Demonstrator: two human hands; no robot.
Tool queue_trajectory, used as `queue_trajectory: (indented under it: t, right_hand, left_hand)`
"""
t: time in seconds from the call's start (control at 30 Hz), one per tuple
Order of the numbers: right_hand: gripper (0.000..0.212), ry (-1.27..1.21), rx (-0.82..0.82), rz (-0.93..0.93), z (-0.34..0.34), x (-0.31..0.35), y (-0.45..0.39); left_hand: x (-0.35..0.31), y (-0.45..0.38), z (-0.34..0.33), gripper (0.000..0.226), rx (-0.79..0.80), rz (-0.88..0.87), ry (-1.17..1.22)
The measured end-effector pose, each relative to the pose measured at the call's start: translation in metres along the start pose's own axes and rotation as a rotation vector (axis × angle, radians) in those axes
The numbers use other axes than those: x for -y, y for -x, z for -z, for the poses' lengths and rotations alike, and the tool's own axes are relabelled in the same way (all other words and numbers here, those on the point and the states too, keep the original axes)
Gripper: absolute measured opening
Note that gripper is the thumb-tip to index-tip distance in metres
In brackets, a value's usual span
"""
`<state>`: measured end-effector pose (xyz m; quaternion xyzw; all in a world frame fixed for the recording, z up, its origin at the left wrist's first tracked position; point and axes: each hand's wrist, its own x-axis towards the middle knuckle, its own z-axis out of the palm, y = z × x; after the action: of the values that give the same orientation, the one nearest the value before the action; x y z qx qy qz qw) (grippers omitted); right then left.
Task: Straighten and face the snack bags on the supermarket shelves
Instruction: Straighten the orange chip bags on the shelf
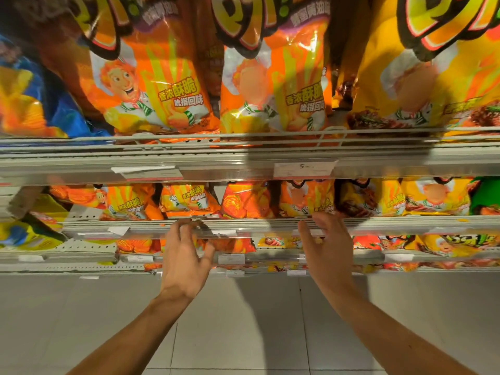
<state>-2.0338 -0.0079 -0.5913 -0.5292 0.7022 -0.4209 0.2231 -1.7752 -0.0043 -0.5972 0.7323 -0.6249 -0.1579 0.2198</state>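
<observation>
Left hand (186, 262): you're reaching toward the second shelf (270, 224), fingers (180, 234) loose and spread, grasping nothing.
Right hand (328, 249): you're hovering it at the same rail, fingers released, nothing held.
Bags (243, 201): orange ones are sitting just behind the rail above your hands, some tilted.
Top shelf (243, 158): big orange and yellow bags are standing upright.

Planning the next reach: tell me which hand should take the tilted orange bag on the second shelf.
Probably left. The left hand is open just below the tilted orange bag, while the right hand sits farther right, under other bags.
</observation>
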Motion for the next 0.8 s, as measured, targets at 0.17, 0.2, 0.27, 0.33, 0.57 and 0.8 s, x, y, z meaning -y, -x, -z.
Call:
queue_trajectory:
  t: [0.17,0.2,0.27,0.33,0.57,0.8]
  right_hand:
    - [0.042,-0.096,0.173,0.007,-0.039,0.041,-0.003]
    - [0.045,-0.098,0.204,0.004,-0.049,0.049,-0.005]
    - [0.053,-0.080,0.239,-0.025,-0.069,0.061,-0.012]
    - [0.069,-0.046,0.245,-0.091,-0.086,0.068,-0.022]
    - [0.106,-0.002,0.268,-0.202,-0.114,0.059,-0.055]
    - [0.112,0.012,0.315,-0.138,-0.120,0.052,-0.063]
  left_hand:
    - [0.026,-0.032,0.023,0.046,-0.117,0.130,0.159]
    - [0.030,-0.039,0.027,0.045,-0.129,0.134,0.187]
    - [0.037,-0.054,0.035,0.046,-0.122,0.122,0.232]
    - [0.046,-0.071,0.040,0.050,-0.084,0.110,0.301]
    - [0.051,-0.120,0.044,0.041,0.035,0.029,0.504]
    - [0.059,-0.146,0.023,0.035,0.234,0.119,0.745]
